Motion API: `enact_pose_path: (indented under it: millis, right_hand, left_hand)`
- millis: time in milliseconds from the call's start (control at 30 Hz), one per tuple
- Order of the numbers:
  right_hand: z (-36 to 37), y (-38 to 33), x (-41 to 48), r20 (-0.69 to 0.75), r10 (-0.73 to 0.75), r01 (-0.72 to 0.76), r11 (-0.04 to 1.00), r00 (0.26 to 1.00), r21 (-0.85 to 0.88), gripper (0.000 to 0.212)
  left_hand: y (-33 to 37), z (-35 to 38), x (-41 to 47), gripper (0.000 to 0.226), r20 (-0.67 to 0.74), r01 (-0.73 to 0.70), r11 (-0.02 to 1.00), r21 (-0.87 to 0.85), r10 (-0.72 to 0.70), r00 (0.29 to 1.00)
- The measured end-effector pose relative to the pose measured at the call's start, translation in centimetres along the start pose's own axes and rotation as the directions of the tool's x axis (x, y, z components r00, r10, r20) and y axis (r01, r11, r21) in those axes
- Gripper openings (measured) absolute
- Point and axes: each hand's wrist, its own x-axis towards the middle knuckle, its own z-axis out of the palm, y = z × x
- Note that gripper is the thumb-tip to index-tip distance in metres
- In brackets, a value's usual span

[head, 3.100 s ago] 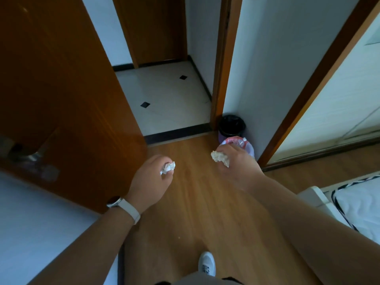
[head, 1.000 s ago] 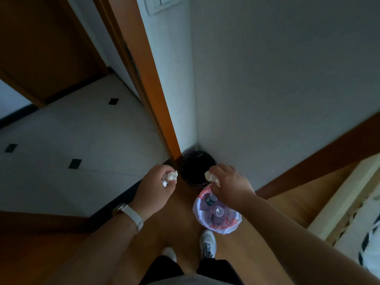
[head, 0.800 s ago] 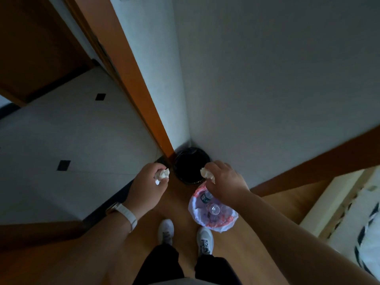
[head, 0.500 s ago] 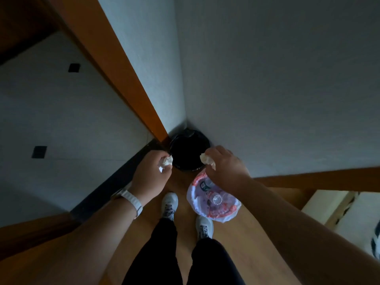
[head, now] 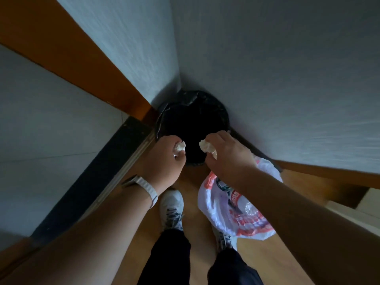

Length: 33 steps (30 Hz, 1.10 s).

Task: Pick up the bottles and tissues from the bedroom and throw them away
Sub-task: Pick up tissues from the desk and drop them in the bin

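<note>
Bedroom corner: wooden floor, pale walls, black-lined bin.

The bin stands on the floor where the two walls meet, at 12 o'clock from the person's white shoes. The left hand, with a watch on its wrist, is clenched on a crumpled tissue over the bin's 7 o'clock rim. The right hand pinches a second tissue over the 5 o'clock rim. A red-printed plastic bag holding a clear bottle hangs at 5 o'clock below the right wrist; how it is held is hidden. An orange-brown door frame, dark threshold and pale tiled floor lie at 9 o'clock.
</note>
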Motion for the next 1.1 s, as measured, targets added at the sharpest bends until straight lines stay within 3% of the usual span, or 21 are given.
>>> enact_pose_path:
  millis: [200,333,433,800,1100]
  right_hand:
    - [6.7,4.7,3.9,0.098,0.052,-0.052,0.999,0.994,-0.007,0.037]
    - [7.6,5.5,4.1,0.165,0.06,-0.057,0.998,0.984,-0.021,0.045]
    - [6.5,5.4,3.4,0.177,0.076,-0.062,0.994,0.981,-0.088,0.043]
    - [-5.1,0.7,0.4,0.061,0.05,-0.039,0.985,0.997,-0.169,0.038]
    - [-18.3,-5.8,-6.4,0.01,0.029,-0.026,0.969,1.0,-0.244,0.038]
  left_hand:
    - [-4.7,6.3,3.8,0.007,0.085,0.025,0.998,0.064,-0.03,0.996]
    - [-4.9,7.1,4.2,0.034,0.13,0.073,0.995,0.075,-0.082,0.988]
    - [-4.0,5.8,4.0,0.038,0.135,0.067,0.992,0.104,-0.08,0.988]
    - [3.4,-3.3,2.0,0.041,0.108,-0.23,0.921,0.315,0.206,0.973]
    - [13.2,-13.2,-2.2,0.048,0.157,-0.343,0.832,0.437,0.305,0.939]
